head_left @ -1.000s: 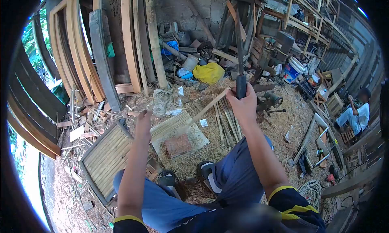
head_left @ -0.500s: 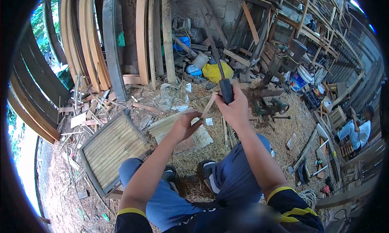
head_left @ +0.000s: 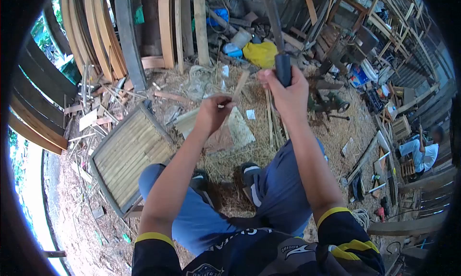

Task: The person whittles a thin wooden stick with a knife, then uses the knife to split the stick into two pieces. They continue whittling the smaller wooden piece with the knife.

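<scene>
My left hand (head_left: 211, 113) is closed on a thin wooden strip (head_left: 241, 84), which sticks up and to the right past the fingertips. My right hand (head_left: 288, 91) grips the black handle (head_left: 283, 69) of a tool whose long dark blade (head_left: 272, 21) points up, away from me. The strip and my right hand are a little apart. Beneath my left hand, on the ground, lies a pale flat board (head_left: 237, 132) with a reddish patch.
A framed slatted panel (head_left: 129, 156) leans by my left knee. Long planks (head_left: 166, 26) stand at the back left. A yellow bag (head_left: 260, 54) lies near the wall. A rusty vise (head_left: 331, 100) is to the right. Another person (head_left: 422, 151) sits at the far right.
My right hand has moved slightly up and right with the tool, away from the strip. My left hand has shifted left and up, still holding the strip. The view has tilted down.
</scene>
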`<move>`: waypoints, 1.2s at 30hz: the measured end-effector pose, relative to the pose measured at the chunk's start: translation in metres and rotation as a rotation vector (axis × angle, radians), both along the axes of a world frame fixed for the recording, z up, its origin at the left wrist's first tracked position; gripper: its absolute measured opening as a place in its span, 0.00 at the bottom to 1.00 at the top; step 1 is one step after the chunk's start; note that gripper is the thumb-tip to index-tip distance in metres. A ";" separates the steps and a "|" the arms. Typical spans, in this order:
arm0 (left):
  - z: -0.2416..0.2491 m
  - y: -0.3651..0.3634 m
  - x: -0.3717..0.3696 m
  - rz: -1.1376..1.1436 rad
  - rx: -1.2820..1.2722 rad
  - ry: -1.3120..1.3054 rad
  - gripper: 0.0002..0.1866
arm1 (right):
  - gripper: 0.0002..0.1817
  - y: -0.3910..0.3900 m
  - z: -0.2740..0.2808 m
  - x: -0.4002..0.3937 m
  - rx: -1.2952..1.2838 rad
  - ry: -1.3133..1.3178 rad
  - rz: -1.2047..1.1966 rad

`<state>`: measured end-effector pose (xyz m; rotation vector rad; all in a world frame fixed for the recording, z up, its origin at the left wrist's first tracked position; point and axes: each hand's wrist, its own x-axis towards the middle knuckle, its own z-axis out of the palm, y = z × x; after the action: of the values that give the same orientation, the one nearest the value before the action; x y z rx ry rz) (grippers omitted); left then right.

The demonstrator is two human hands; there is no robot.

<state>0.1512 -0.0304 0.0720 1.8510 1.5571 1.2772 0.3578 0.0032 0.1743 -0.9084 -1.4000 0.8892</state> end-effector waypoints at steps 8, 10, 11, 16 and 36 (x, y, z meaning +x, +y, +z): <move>-0.007 0.007 0.004 0.036 0.059 -0.129 0.09 | 0.08 0.000 0.009 -0.003 -0.134 0.164 0.049; -0.009 0.008 0.006 0.053 0.076 -0.144 0.09 | 0.08 0.000 0.009 -0.003 -0.153 0.168 0.051; -0.009 0.009 0.007 0.062 0.086 -0.151 0.08 | 0.08 0.000 0.009 -0.003 -0.162 0.165 0.050; -0.026 0.020 0.001 0.081 0.191 -0.067 0.07 | 0.08 -0.001 0.010 -0.004 -0.203 0.164 0.078; -0.050 0.019 -0.007 0.170 0.181 -0.003 0.07 | 0.14 -0.030 0.006 -0.001 -0.281 0.215 0.302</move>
<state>0.1446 -0.0115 0.0216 1.8536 1.6768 1.5417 0.3570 -0.0264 0.1803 -0.7906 -1.2623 1.3986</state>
